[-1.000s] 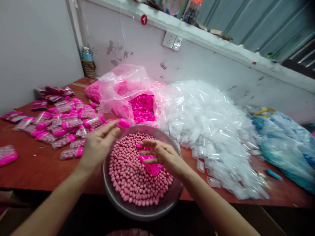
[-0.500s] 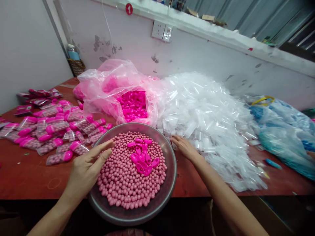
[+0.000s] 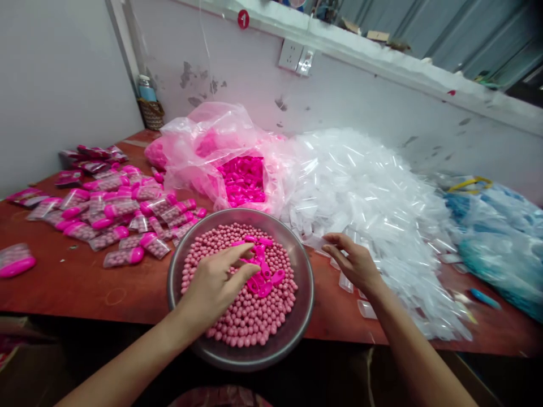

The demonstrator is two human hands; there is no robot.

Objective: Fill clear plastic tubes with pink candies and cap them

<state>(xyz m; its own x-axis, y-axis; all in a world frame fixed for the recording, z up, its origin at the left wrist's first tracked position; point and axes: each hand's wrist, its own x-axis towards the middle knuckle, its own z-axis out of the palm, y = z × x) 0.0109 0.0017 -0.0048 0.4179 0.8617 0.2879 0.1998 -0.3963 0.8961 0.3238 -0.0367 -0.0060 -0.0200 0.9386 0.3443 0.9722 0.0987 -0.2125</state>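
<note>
A steel bowl (image 3: 311, 282) holds many small pink balls (image 3: 241, 325), with a cluster of bright pink caps (image 3: 265, 288) lying on them. My left hand (image 3: 216, 282) is over the bowl, thumb and fingers apart beside the caps, nothing visible between them. To the right of the bowl, my right hand (image 3: 354, 263) has thumb and fingers closed at the end of a clear plastic tube (image 3: 314, 243). Below that hand, several loose tubes (image 3: 345, 282) lie on the red table, at the edge of a large heap of clear tubes (image 3: 352, 175).
Filled tubes with pink caps (image 3: 121, 209) are piled at left, one lying apart (image 3: 17, 260). Behind the bowl is an open plastic bag (image 3: 203, 152) of pink caps. Blue-filled bags (image 3: 500, 226) and a blue stick-like item (image 3: 485, 298) are at right.
My left hand has moved from the bowl's left rim to over the pink caps. My right hand has drawn back rightward, and several tubes now lie loose beneath it. The view has shifted.
</note>
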